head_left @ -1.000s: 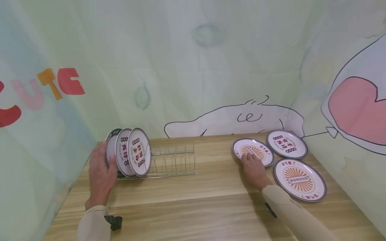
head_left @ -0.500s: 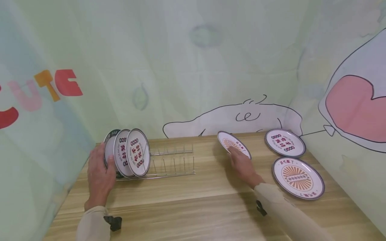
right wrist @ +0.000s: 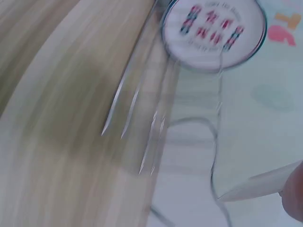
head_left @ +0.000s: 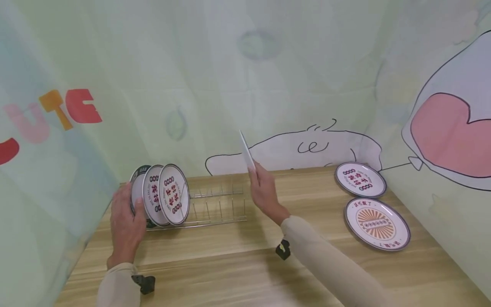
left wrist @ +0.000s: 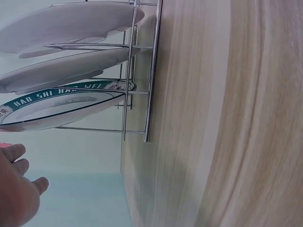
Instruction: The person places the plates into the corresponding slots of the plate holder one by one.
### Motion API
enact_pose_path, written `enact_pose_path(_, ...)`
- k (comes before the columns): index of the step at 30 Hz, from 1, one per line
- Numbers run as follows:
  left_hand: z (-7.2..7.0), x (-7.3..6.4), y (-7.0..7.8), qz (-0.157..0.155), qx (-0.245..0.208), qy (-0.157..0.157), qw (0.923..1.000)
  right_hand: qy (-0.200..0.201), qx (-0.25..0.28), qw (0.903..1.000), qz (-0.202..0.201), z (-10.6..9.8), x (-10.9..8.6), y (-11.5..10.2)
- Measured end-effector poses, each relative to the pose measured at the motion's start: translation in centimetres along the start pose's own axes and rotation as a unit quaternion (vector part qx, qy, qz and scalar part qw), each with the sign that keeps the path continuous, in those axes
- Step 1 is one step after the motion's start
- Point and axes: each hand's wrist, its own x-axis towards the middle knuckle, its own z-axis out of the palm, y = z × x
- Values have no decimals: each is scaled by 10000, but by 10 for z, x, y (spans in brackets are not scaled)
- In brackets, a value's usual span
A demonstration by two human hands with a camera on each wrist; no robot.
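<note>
My right hand (head_left: 266, 192) pinches a white plate (head_left: 247, 151) by its lower edge. That plate stands nearly upright, edge-on to the head view, above the right end of a wire dish rack (head_left: 226, 221). Its edge (right wrist: 255, 184) also shows in the right wrist view. On the left, my left hand (head_left: 125, 221) is beside the outermost racked plate (left wrist: 61, 108), which has a green rim band. Its fingers are loosely extended; whether they touch the plate is unclear. Two more plates, a middle plate (head_left: 153, 196) and a right plate (head_left: 174, 194), lean in the rack with red lettering.
Two plates lie flat at the right of the wooden table (head_left: 215, 273): a red-lettered plate (head_left: 360, 180) at the back and an orange sunburst plate (head_left: 377, 224) before it. Printed cloth walls (head_left: 207, 85) close off the back and sides.
My right hand has lifted the sunburst plate off the table, carried it left and turned it upright near the rack. The left hand has stayed beside the racked plates.
</note>
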Motion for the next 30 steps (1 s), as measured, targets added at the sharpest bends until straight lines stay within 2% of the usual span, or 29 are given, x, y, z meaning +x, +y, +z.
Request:
enact_pose_path(6,-1,-1,-2,8,10,62,10000,-186,1149,9931,161,50,5,-50)
enact_pose_path(13,-1,0,-2,88,4,101,9999,-229,1829,9822,366,98,-2,-86)
enact_pose_path(20,1,0,-4,124,-17,157,9998,-244,2127,9732,842,131,-14,-99)
enact_pose_path(22,1,1,-5,114,-37,163,9998,-241,2195,9704,980,136,-17,-102)
enact_pose_path(30,1,1,-3,166,-40,164,9997,-163,2091,9689,1315,149,-29,-96)
